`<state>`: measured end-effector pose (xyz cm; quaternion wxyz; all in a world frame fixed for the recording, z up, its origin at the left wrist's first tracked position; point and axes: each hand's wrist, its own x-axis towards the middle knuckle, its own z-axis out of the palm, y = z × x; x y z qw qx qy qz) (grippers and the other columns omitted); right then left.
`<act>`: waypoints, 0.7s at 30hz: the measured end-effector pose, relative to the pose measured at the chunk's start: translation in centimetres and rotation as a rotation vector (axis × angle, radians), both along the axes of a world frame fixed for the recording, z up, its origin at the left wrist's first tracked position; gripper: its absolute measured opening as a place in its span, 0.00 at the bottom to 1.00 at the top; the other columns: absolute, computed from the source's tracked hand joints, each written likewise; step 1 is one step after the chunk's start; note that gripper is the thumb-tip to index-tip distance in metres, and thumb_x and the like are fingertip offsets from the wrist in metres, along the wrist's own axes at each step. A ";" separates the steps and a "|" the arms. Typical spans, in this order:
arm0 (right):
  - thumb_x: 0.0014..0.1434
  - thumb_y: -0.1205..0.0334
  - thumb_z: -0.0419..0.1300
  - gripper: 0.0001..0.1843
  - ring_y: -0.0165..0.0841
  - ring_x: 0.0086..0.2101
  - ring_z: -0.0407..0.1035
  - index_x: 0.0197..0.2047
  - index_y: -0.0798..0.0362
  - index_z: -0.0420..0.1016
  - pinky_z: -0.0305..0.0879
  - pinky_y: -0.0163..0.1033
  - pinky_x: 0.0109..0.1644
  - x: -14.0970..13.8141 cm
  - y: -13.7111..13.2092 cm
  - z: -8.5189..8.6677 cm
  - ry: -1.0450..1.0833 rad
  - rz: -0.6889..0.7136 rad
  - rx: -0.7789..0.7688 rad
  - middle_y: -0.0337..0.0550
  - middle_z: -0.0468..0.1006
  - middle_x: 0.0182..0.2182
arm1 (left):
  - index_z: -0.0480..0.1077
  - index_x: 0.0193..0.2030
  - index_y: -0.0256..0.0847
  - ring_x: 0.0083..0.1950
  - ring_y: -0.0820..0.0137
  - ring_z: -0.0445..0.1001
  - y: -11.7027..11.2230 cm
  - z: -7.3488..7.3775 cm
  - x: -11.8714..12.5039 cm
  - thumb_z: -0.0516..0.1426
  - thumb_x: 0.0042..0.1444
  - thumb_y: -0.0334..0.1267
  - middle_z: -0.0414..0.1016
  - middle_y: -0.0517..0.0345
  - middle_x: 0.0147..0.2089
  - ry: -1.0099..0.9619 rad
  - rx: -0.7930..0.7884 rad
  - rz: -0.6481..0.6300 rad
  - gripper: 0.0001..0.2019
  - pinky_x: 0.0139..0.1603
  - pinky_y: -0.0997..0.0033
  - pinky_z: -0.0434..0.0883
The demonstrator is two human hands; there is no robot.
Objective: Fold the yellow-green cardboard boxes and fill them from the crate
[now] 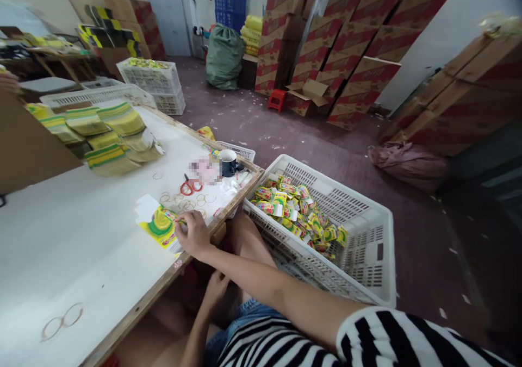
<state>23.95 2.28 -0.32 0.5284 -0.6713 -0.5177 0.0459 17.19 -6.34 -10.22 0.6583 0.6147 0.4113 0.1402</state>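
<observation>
A flat printed carton (157,230), yellow and green with white flaps, lies on the white table (81,236) near its edge. Over it my right hand (193,235) is closed in a pinch around one end of a small yellow-and-red packet (173,215). The fingertips are partly hidden by the hand itself. My left hand (217,285) is low by my lap, below the table edge; its fingers are mostly in shadow, and whether it holds anything cannot be seen.
Beside the table a white crate (375,215) holds many small yellow packets (305,215). Rubber bands (190,204), red scissors (191,186) and a dark mug (228,163) are on the table. Bundled flat cartons (118,133) stand further back; stacked boxes (342,46) line the wall.
</observation>
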 end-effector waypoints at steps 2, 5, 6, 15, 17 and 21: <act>0.60 0.66 0.56 0.06 0.37 0.45 0.66 0.41 0.50 0.70 0.65 0.42 0.52 0.0 -0.3 0.0 0.025 0.029 0.014 0.44 0.72 0.40 | 0.73 0.35 0.36 0.39 0.62 0.74 -0.5 0.0 -2.2 0.63 0.48 0.54 0.75 0.54 0.34 -0.002 -0.009 0.027 0.21 0.42 0.61 0.72; 0.58 0.70 0.55 0.09 0.37 0.47 0.66 0.42 0.51 0.72 0.64 0.43 0.54 0.0 -1.1 -0.2 0.052 0.096 0.021 0.45 0.73 0.42 | 0.73 0.34 0.37 0.36 0.64 0.74 -2.3 0.6 -5.6 0.62 0.42 0.60 0.76 0.55 0.33 -0.007 -0.009 0.146 0.26 0.40 0.64 0.71; 0.58 0.70 0.55 0.10 0.37 0.48 0.66 0.42 0.51 0.72 0.63 0.44 0.55 0.0 -1.4 -0.3 0.041 0.112 0.020 0.46 0.73 0.43 | 0.73 0.35 0.37 0.35 0.65 0.74 -3.1 0.9 -6.7 0.62 0.42 0.61 0.75 0.55 0.33 -0.012 -0.015 0.197 0.26 0.40 0.65 0.71; 0.54 0.52 0.62 0.25 0.46 0.51 0.63 0.52 0.57 0.69 0.59 0.50 0.54 -1.0 -2.2 0.9 -0.274 0.209 -0.123 0.56 0.72 0.50 | 0.72 0.36 0.37 0.33 0.66 0.70 -7.8 3.8 -12.8 0.64 0.44 0.56 0.73 0.55 0.31 -0.012 0.011 0.526 0.23 0.38 0.67 0.68; 0.52 0.51 0.63 0.31 0.48 0.50 0.63 0.54 0.59 0.66 0.60 0.50 0.51 -1.5 -2.3 1.7 -0.357 0.199 -0.207 0.58 0.72 0.50 | 0.72 0.36 0.38 0.35 0.66 0.70 -7.9 4.6 -12.8 0.63 0.44 0.55 0.73 0.54 0.32 0.001 0.027 0.533 0.22 0.39 0.66 0.68; 0.52 0.56 0.62 0.28 0.49 0.47 0.65 0.54 0.59 0.67 0.60 0.50 0.48 -1.7 -2.5 2.6 -0.445 0.185 -0.346 0.60 0.74 0.47 | 0.72 0.39 0.38 0.37 0.65 0.70 -7.6 6.1 -12.0 0.62 0.48 0.52 0.74 0.53 0.35 -0.013 0.074 0.502 0.19 0.40 0.67 0.68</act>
